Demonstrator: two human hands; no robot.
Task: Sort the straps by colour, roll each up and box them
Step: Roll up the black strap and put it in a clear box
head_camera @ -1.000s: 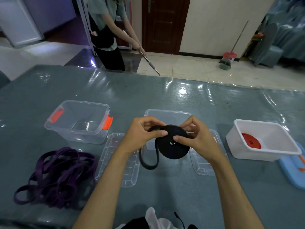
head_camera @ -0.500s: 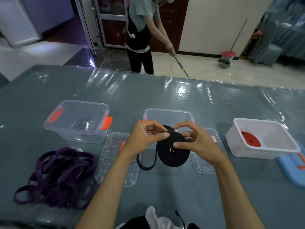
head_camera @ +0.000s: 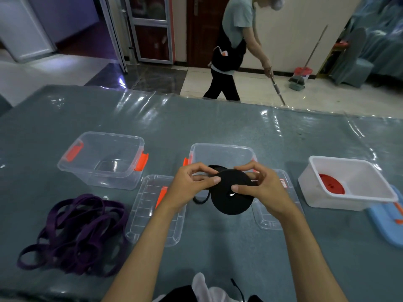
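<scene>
I hold a black strap wound into a thick flat roll above the table's middle. My right hand pinches the roll from the right, thumb on its face. My left hand grips the roll's upper left edge, and a short loose tail hangs below that hand. A loose heap of purple strap lies at the near left. A rolled red strap sits inside the white box on the right. Two clear boxes stand empty: one at the left, one in the middle behind my hands.
Two clear lids lie flat on the table, one under my left forearm and one under my right hand. A blue lid lies at the far right. Beyond the table a person sweeps the floor.
The black strap's hanging tail has grown much shorter as it wound onto the roll. The sweeping person has walked from left to right behind the table.
</scene>
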